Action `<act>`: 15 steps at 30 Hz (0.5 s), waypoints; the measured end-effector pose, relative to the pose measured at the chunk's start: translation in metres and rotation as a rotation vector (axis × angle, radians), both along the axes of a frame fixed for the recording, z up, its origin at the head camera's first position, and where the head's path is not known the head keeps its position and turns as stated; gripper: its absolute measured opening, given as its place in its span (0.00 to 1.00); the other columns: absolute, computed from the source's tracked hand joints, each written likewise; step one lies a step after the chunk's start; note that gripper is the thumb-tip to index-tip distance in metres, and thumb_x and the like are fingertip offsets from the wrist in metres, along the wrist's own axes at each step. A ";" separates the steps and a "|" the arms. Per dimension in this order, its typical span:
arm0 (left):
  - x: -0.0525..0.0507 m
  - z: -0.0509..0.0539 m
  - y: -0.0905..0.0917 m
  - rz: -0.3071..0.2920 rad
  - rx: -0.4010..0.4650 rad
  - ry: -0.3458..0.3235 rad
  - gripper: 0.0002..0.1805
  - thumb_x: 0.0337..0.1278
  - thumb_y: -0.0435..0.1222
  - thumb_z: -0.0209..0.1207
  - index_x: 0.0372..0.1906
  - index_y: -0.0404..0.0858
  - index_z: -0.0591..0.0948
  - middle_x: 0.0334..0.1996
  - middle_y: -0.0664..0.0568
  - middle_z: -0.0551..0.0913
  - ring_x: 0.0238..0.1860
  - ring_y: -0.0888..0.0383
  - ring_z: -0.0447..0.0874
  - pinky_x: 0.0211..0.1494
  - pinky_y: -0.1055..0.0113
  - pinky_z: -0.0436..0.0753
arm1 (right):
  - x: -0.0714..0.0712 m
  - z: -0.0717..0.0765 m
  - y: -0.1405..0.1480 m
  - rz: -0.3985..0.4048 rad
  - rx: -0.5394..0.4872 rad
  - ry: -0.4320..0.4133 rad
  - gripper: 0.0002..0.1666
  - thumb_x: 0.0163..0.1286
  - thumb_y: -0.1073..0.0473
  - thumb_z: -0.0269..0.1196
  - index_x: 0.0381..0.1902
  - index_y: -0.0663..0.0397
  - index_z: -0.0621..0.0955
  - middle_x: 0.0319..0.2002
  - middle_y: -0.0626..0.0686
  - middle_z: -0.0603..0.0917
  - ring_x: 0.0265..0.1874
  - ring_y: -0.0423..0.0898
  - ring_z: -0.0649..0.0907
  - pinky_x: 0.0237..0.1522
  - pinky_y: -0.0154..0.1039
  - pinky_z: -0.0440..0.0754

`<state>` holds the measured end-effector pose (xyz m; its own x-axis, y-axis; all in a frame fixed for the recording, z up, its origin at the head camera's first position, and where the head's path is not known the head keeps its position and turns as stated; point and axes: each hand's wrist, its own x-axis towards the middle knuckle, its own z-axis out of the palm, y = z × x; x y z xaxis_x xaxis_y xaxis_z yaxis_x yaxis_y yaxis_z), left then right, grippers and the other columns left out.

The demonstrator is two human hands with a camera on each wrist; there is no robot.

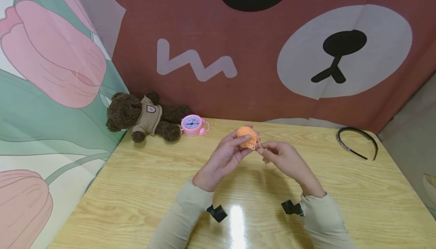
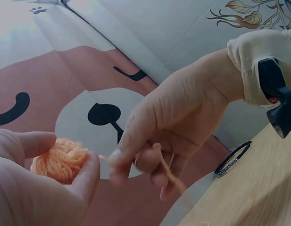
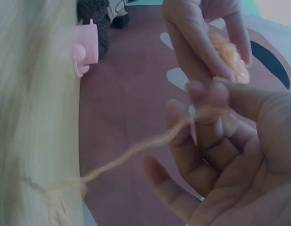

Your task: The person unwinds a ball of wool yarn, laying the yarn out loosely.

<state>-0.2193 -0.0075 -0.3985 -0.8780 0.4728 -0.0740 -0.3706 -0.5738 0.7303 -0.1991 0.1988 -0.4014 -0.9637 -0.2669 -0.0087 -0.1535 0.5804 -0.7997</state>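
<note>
A small ball of orange yarn (image 1: 247,137) is held in my left hand (image 1: 225,158), between thumb and fingers, above the table. Close on its right, my right hand (image 1: 284,159) pinches the strand that comes off the ball. In the left wrist view the yarn ball (image 2: 61,161) sits in the left hand's grip, and the strand (image 2: 171,174) passes through the right hand's fingers and trails down. The right wrist view has that loose strand (image 3: 136,149) hanging from the right hand (image 3: 225,150) toward the table, its lower end blurred.
On the wooden table (image 1: 136,203), a brown teddy bear (image 1: 150,116) lies at the back left, with a pink alarm clock (image 1: 192,125) by its feet. A black headband (image 1: 355,143) lies at the back right. Printed cloth (image 1: 204,22) hangs behind the table.
</note>
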 end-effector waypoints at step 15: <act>-0.006 -0.001 -0.002 0.135 0.008 -0.067 0.12 0.76 0.35 0.53 0.58 0.38 0.75 0.46 0.51 0.81 0.47 0.59 0.84 0.58 0.66 0.87 | 0.002 0.009 0.022 -0.255 -0.111 0.229 0.23 0.78 0.38 0.54 0.47 0.44 0.87 0.27 0.51 0.83 0.20 0.44 0.73 0.16 0.41 0.63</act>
